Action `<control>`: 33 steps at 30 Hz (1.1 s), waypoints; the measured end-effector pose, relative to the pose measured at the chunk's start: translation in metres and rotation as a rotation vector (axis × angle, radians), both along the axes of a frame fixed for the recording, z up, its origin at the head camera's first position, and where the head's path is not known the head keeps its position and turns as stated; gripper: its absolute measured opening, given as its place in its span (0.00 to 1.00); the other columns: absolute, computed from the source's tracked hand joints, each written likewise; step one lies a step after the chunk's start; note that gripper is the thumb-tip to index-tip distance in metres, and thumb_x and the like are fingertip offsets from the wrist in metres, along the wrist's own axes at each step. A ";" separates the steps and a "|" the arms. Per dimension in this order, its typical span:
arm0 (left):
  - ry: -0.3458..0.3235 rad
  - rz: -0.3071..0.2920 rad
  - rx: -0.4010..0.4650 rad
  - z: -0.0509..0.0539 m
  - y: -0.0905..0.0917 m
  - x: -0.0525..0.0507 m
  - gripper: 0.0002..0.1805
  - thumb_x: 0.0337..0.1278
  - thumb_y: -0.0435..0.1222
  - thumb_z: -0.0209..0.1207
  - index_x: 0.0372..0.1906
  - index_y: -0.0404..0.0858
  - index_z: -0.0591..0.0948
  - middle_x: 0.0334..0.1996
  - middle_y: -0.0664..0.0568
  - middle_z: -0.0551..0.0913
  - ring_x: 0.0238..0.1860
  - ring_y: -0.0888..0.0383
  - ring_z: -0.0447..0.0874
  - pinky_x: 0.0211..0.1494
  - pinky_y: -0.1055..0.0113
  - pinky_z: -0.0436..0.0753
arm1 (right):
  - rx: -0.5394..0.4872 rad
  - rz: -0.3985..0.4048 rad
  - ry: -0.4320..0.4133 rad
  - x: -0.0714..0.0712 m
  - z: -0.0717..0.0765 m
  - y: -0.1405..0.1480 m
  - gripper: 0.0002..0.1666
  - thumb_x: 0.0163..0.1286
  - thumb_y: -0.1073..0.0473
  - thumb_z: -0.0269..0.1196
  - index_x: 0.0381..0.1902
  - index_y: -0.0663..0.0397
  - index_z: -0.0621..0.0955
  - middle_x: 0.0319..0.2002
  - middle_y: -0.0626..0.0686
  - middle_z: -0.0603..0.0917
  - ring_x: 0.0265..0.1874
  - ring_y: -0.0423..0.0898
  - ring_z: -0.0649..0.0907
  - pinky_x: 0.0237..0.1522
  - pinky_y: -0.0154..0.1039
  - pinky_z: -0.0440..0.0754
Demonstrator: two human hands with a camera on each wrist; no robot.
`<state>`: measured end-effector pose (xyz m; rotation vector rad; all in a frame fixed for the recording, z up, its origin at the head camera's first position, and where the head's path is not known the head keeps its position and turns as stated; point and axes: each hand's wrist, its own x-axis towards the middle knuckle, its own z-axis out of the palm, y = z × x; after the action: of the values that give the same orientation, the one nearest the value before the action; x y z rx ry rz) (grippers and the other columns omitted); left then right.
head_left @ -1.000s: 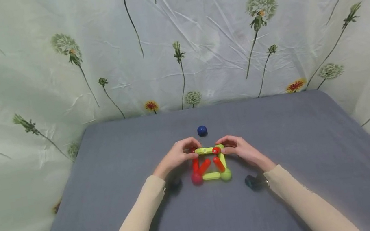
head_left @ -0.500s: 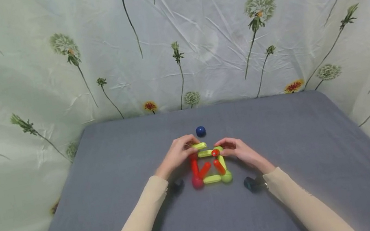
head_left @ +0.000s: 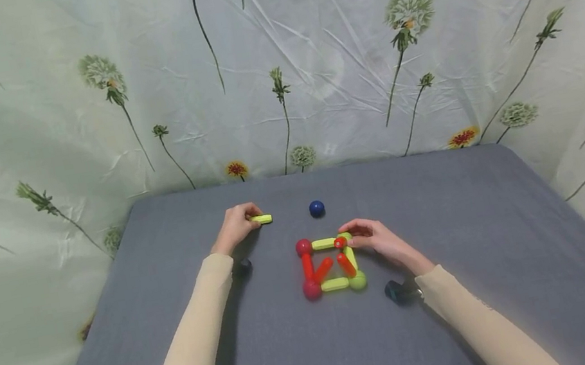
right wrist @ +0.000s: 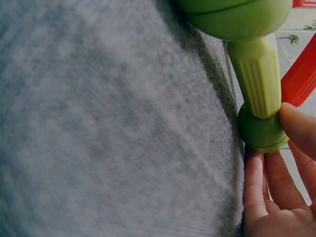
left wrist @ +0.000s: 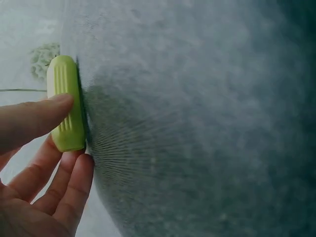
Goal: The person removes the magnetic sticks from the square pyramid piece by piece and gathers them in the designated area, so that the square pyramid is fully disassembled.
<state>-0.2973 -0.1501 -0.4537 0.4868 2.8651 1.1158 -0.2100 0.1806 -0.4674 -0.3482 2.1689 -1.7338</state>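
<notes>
My left hand pinches a loose yellow-green magnetic rod at the table surface, left of the frame. Ball-and-rod pieces form a square: two red balls on the left, two green balls on the right. A red rod makes the left side; yellow-green rods make the others. From the near corners, two more red rods slant inward. At the far right corner, my right hand holds the green ball between thumb and fingers. Another red rod stands end-on there.
A dark blue ball sits behind the square, farther back on the grey table. Behind the table's far edge hangs a pale curtain printed with flowers. Dark wrist cameras hang under both forearms.
The left hand has lifted the yellow-green rod off the far side of the square and carried it left and back to the table. My right hand has stayed at the far right corner.
</notes>
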 end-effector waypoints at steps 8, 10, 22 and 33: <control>0.053 0.039 0.093 0.010 0.011 0.015 0.13 0.53 0.27 0.65 0.45 0.30 0.81 0.44 0.39 0.81 0.47 0.44 0.79 0.50 0.53 0.77 | 0.005 0.005 -0.008 0.001 0.002 0.000 0.21 0.68 0.67 0.59 0.56 0.72 0.73 0.51 0.60 0.79 0.47 0.49 0.77 0.51 0.38 0.74; 0.058 0.005 0.192 0.014 0.024 0.026 0.13 0.54 0.27 0.65 0.45 0.30 0.80 0.44 0.38 0.81 0.47 0.45 0.79 0.51 0.53 0.77 | -0.002 0.005 -0.005 0.002 0.002 0.001 0.21 0.68 0.66 0.60 0.56 0.71 0.74 0.51 0.60 0.79 0.48 0.49 0.77 0.52 0.37 0.74; -0.143 -0.311 0.339 0.015 0.113 0.077 0.10 0.54 0.36 0.67 0.40 0.36 0.81 0.33 0.54 0.82 0.33 0.60 0.81 0.39 0.66 0.79 | -0.011 0.002 0.019 0.000 0.000 -0.001 0.20 0.67 0.61 0.62 0.55 0.63 0.77 0.50 0.57 0.80 0.47 0.49 0.79 0.53 0.40 0.74; -0.203 -0.064 0.502 0.011 0.076 0.066 0.07 0.56 0.25 0.56 0.38 0.34 0.79 0.36 0.46 0.81 0.33 0.55 0.82 0.38 0.63 0.81 | -0.005 -0.003 0.010 0.001 0.002 0.000 0.21 0.67 0.63 0.62 0.56 0.66 0.76 0.53 0.61 0.78 0.50 0.51 0.76 0.52 0.37 0.73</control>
<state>-0.2310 -0.0745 -0.4431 0.4407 2.3688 1.7616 -0.2090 0.1805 -0.4651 -0.3562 2.1731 -1.7433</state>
